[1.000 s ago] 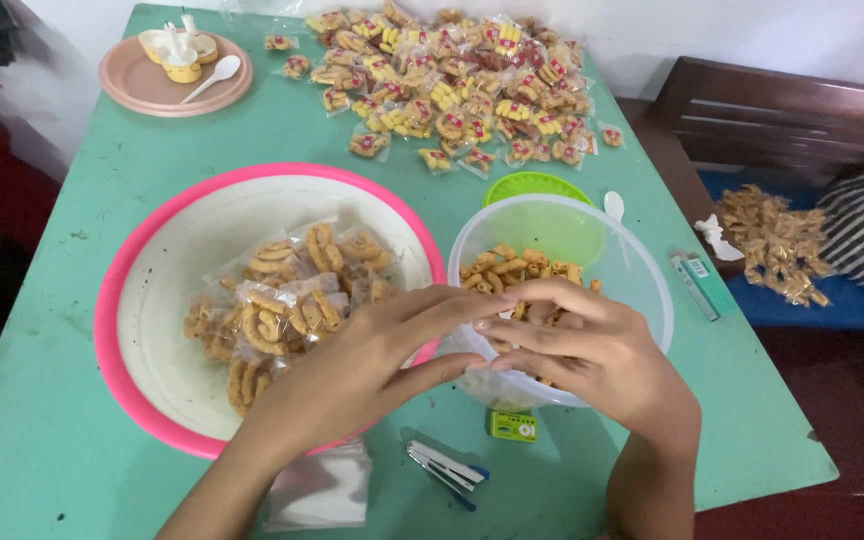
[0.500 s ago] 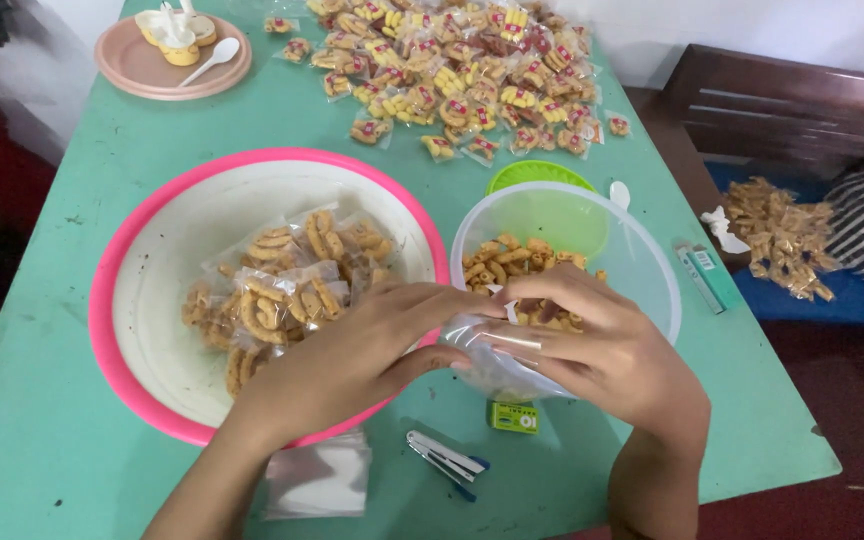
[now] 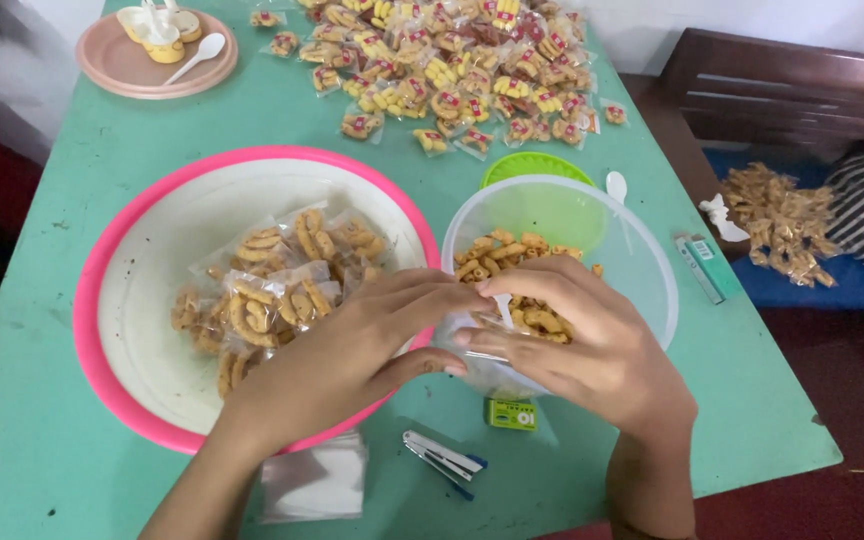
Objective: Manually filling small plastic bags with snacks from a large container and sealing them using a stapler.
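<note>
The green surface [image 3: 72, 420] carried everything, and the pink-rimmed basin [image 3: 152, 270] on its left was the biggest thing on it, holding a loose heap of filled clear packets [image 3: 272, 290] of curled orange snacks. To its right stood the clear plastic bowl [image 3: 642, 270] with loose snacks [image 3: 502, 255] in its bottom and a green lid [image 3: 532, 165] tucked behind it. At the far edge lay a wide spread of sealed packets with coloured headers [image 3: 452, 80], and a pink plate [image 3: 122, 70] with a white spoon sat at the far left.

Both hands met at the near rim of the bowl. The left hand [image 3: 352, 360] and the right hand [image 3: 582, 350] each had fingers pinched on a small clear bag [image 3: 487, 345], which hung partly inside the bowl; I could not tell how full it was. The step looked like filling or closing 1 bag over the bowl.

Near the hands lay a stack of flat empty bags [image 3: 317, 480], a blue-and-white stapler [image 3: 442, 462] and a little green staple box [image 3: 510, 412]. Judging from these, the next move would call for 1 hand keeping the bag's mouth pinched flat while the other reached the stapler just near of it, without spilling the contents.
</note>
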